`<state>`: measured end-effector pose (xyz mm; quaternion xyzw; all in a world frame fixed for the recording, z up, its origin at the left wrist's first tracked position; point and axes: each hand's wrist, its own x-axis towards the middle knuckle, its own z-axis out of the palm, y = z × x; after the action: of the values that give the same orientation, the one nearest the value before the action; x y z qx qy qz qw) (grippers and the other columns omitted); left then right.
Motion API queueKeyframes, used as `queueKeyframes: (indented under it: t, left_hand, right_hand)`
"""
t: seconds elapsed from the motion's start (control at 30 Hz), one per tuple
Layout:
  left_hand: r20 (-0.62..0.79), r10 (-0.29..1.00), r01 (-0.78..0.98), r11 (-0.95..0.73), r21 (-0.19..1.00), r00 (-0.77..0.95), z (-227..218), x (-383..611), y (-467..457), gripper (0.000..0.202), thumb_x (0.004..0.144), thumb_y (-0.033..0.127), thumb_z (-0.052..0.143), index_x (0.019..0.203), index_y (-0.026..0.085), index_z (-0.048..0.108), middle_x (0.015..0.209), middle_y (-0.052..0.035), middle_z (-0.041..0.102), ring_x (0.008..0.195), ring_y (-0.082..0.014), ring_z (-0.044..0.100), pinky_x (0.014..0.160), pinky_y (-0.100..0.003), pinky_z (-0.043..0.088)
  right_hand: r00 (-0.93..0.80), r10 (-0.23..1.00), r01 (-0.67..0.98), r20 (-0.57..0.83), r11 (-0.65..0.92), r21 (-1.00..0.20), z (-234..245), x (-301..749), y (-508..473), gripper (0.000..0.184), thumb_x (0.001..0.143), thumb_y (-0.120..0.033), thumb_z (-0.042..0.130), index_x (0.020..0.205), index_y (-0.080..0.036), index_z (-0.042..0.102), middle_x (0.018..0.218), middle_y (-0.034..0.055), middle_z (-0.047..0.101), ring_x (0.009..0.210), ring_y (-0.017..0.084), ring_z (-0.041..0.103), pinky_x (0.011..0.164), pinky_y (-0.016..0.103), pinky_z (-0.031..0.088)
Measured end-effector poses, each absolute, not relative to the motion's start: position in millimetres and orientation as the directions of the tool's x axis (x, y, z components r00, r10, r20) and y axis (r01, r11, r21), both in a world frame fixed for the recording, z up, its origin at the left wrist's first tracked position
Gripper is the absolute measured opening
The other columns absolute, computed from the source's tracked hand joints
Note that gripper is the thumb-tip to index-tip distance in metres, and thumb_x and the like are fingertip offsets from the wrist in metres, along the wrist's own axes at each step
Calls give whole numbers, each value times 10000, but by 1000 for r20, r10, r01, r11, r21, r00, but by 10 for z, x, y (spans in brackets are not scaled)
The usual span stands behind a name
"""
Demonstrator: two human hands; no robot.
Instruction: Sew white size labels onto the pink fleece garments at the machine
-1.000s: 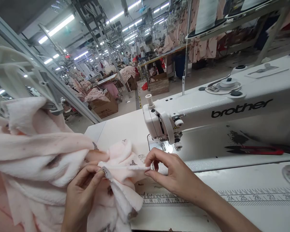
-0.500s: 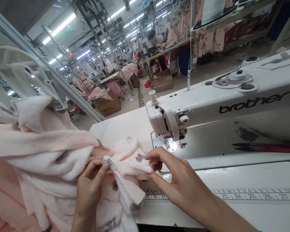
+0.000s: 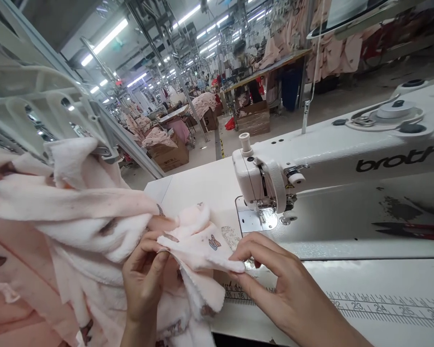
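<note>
Pinching: both my hands hold one folded edge of pink fleece fabric in front of the sewing machine.
Left hand: my left hand has its grip clamped on the fabric's near fold, thumb and forefinger together on it.
Right hand: my right hand has its grip clamped on the fabric's pointed corner, just short of the needle plate.
Fabric place: the corner lies on the white worktop, over the start of the printed ruler; the rest bunches up to my left.
Change: since half a second ago the fabric corner and my right hand have shifted slightly to the right along the ruler, and my view has swung left, so the machine sits further right in view.
Count: one sewing machine, one fabric bundle in hand, two hands on it, one pair of red-handled scissors on the machine bed.
</note>
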<state>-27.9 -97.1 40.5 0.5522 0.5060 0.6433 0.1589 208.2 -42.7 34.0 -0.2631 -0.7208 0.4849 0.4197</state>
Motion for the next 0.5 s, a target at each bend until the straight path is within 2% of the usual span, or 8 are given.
queueKeyframes:
  t: [0.13, 0.3, 0.5]
  left_hand:
    - [555, 771, 368, -440, 819, -313, 390, -277, -973, 57, 822, 182, 625, 770, 169, 605, 895, -43, 567, 872, -152, 576, 725, -213, 487]
    - [554, 750, 330, -453, 828, -361, 367, -263, -942, 68, 794, 198, 657, 751, 167, 614, 889, -39, 580, 845, -154, 594, 707, -220, 499]
    - [515, 742, 268, -440, 857, -429, 358, -249, -892, 124, 773, 220, 682, 711, 148, 603, 868, -42, 592, 801, -139, 612, 676, -201, 508]
  right_hand:
    - [-491, 780, -28, 388, 431, -902, 286, 2080, -465, 142, 851, -78, 454, 802, -206, 494, 863, -10, 514, 819, 125, 519, 686, 237, 374]
    - [-459, 792, 2, 403, 454, -891, 228, 2083, -495, 170, 801, -43, 427, 773, -210, 439, 853, -10, 501, 810, 138, 518, 683, 247, 373]
    - [-494, 810, -19, 316, 353, -935, 249, 2103, -491, 123, 882, -145, 424, 800, -215, 484, 866, -1, 508, 818, 147, 511, 689, 265, 358]
